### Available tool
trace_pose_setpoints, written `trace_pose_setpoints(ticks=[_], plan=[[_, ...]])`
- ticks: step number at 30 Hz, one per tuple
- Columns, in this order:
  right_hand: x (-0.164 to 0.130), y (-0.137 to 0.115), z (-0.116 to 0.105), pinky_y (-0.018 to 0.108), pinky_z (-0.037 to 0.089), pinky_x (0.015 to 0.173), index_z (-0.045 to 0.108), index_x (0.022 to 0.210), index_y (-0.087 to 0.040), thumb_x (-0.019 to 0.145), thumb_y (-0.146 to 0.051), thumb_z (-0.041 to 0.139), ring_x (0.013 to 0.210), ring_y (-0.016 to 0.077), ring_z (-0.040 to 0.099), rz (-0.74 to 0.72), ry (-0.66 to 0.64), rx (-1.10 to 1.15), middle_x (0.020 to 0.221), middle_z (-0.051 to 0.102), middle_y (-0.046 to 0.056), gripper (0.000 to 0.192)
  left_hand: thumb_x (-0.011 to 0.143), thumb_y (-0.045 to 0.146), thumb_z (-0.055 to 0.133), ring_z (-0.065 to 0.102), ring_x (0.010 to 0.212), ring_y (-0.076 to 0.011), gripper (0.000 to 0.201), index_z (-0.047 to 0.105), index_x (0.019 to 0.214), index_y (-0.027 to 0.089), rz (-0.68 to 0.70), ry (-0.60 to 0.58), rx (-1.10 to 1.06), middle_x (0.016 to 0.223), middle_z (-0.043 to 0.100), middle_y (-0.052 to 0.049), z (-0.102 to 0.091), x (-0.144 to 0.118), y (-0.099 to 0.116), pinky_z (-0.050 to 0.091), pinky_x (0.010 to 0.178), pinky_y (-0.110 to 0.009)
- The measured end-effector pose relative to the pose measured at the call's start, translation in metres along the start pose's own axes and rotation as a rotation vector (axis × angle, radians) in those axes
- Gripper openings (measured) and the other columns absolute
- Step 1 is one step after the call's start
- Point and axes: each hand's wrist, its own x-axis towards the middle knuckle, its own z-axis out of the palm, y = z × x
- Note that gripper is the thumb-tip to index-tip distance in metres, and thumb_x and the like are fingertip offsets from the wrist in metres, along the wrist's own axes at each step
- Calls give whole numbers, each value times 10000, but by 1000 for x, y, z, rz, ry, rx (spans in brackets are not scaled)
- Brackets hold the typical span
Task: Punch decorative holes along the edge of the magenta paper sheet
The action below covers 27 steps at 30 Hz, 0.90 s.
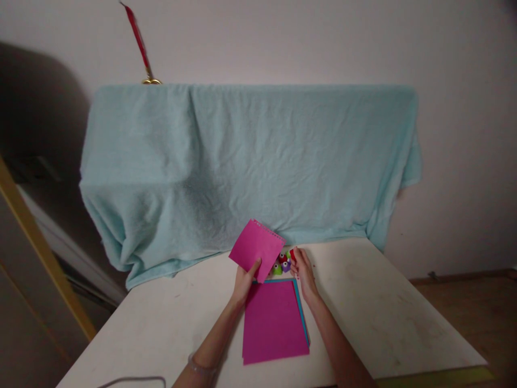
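The left hand (244, 283) is pinching a small magenta paper sheet (257, 249) by its lower corner, lifting it above the white tabletop (375, 307). The right hand (302, 272) is closing its fingers around a small red plastic punch (292, 254) beside the stacked magenta and blue paper sheets (274, 320). Held so lightly, the sheet could be slipping or creasing, I reckon.

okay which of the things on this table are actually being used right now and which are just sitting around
In use:
- small pink sheet, held up in the left hand
- red punch, touched by the right hand
- stack of pink paper with blue sheets beneath, between the hands
- green, red and purple punches, beside the right hand

Lying about:
- light blue towel
- red ribbon
- white cable
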Motion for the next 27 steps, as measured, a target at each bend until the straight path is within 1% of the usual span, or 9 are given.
trace_pose_setpoints(ticks=[3,6,10,15,20,23,27], plan=[[-1,1,1,193,314,393,567,911,-213,806,-554,620,452,79,396,-112,-42,-78,656,506,-35,360,724,398,732,532,1195,-275,679,484,1305,148,1,7,-12,1286,573,-149,0,0,-1,365,1061,-407],[0,5,1,212,320,398,588,979,-208,810,-543,618,464,92,429,-157,-72,-137,723,569,-4,377,735,407,722,536,1191,-270,680,473,1317,158,4,-8,-12,1292,571,-141,0,1,-2,373,1057,-409],[3,10,0,218,318,408,608,956,-195,820,-531,610,475,95,446,-161,-106,-180,759,608,20,362,746,393,721,510,1224,-265,707,433,1356,180,14,-21,-19,1310,557,-134,-1,2,-4,345,1083,-417],[6,14,-1,214,312,404,624,893,-180,798,-547,624,471,94,436,-136,-117,-221,717,607,17,379,761,388,713,485,1253,-255,685,430,1357,203,14,-17,-44,1333,541,-119,0,1,-4,316,1106,-418],[0,7,5,204,336,427,634,904,-180,781,-510,658,509,103,451,-145,-161,-256,707,601,12,353,765,386,709,425,1306,-241,643,466,1328,192,58,36,-38,1342,533,-121,-1,2,-8,248,1139,-421],[-6,2,10,201,347,440,641,925,-190,784,-471,668,528,107,467,-144,-195,-259,715,603,7,316,774,390,697,419,1310,-234,630,470,1327,192,85,46,-41,1312,559,-119,-1,4,-10,239,1143,-425],[-7,1,12,208,360,443,656,933,-192,763,-476,680,543,119,492,-130,-190,-255,737,622,14,332,767,384,703,413,1315,-225,619,482,1316,203,103,55,-46,1313,560,-109,0,4,-8,237,1147,-407]])
